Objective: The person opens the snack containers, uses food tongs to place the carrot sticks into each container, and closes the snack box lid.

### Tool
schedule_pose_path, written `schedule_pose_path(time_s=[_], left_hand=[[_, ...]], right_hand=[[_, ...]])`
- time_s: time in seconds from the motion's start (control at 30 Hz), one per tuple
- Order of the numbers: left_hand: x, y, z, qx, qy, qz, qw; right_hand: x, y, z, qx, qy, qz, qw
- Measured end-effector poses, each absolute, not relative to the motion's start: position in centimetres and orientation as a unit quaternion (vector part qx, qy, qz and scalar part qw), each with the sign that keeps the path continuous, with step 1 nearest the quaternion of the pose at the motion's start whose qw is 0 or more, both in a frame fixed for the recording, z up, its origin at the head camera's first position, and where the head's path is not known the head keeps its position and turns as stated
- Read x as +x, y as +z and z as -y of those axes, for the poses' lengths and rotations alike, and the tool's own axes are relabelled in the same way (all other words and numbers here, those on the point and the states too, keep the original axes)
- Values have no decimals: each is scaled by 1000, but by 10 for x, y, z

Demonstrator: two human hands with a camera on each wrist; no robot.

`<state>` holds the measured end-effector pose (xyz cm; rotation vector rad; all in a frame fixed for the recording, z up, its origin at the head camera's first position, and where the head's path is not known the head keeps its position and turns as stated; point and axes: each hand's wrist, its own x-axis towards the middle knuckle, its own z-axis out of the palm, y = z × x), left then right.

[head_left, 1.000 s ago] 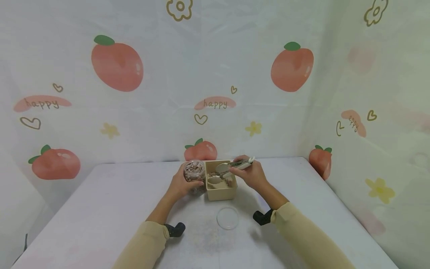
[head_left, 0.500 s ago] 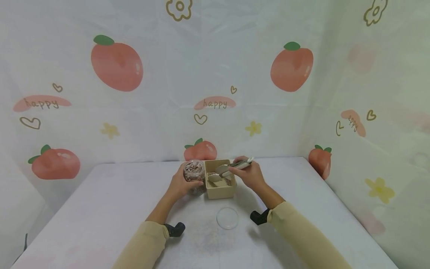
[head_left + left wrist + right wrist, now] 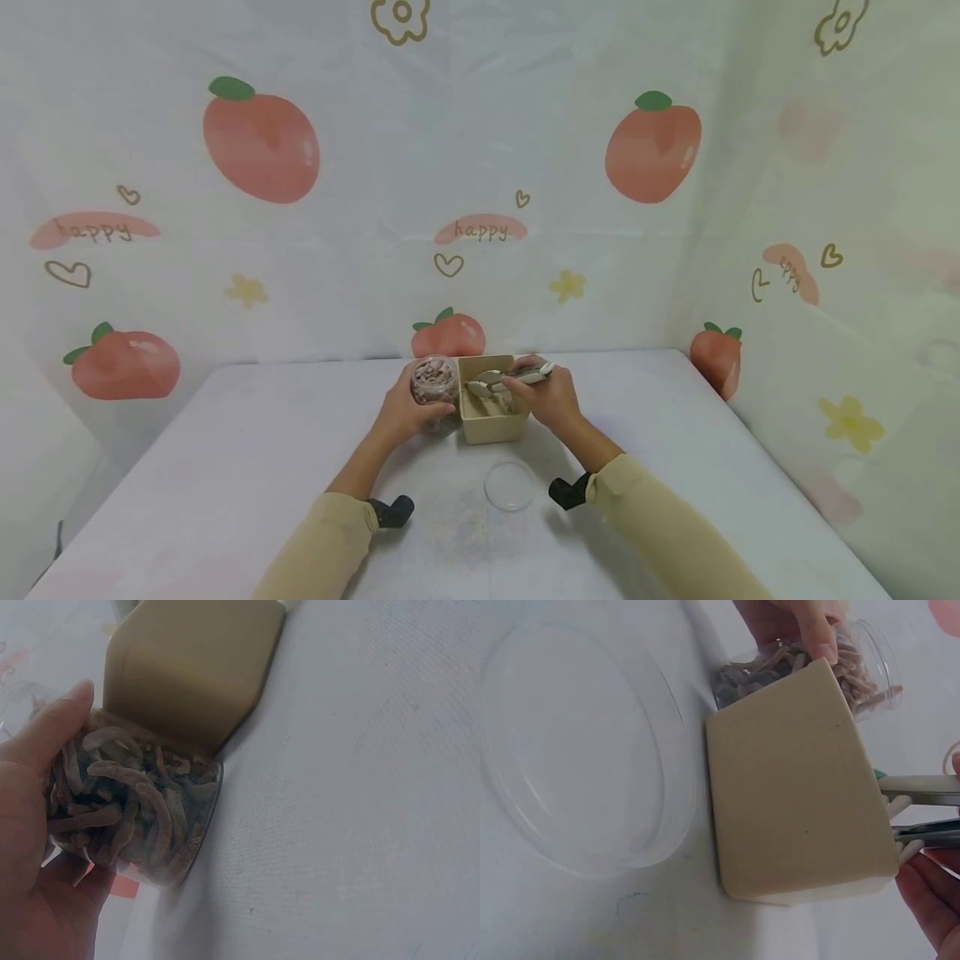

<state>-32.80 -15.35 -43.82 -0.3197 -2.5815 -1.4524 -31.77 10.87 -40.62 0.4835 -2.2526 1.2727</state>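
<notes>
My left hand (image 3: 399, 410) grips a clear plastic jar (image 3: 433, 385), thumb across its front. Brown, twisted dried pieces (image 3: 139, 791) fill the jar, which stands uncovered against a beige box (image 3: 493, 430). In the left wrist view the jar's base is at the white tabletop. My right hand (image 3: 555, 400) holds metal tongs (image 3: 534, 374) with pale handles, their broad ends low inside the box and close together. A few small pieces lie on the box floor. In the right wrist view the box wall hides the tong ends.
A round clear lid (image 3: 509, 487) lies on the white table (image 3: 300, 467) in front of the box. Behind the table hangs a white backdrop (image 3: 360, 275) with peach prints. Black wrist mounts (image 3: 392, 512) stick out inward from both sleeves.
The tongs have moved left and down into the box, and their spread ends have come together. My right hand followed to the left. The left hand and jar stay put.
</notes>
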Motion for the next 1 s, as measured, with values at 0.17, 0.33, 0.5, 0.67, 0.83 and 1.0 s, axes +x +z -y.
schedule_pose_path(time_s=[0.17, 0.33, 0.5, 0.67, 0.83, 1.0], left_hand=[[-328, -438, 153, -111, -485, 864, 77], [-328, -439, 154, -111, -482, 865, 80], [-329, -439, 155, -111, -483, 864, 84], [-328, -438, 154, -109, -486, 863, 80], [-328, -438, 154, -107, -487, 863, 77], [-329, -439, 155, -106, -487, 864, 73]], right_hand=[[-317, -405, -110, 160, 502, 810, 257], [-316, -402, -114, 152, 533, 792, 256], [-313, -395, -119, 143, 537, 790, 257], [-309, -382, -122, 150, 536, 786, 270], [-304, -363, -123, 160, 542, 776, 279], [-301, -344, -120, 169, 541, 773, 285]])
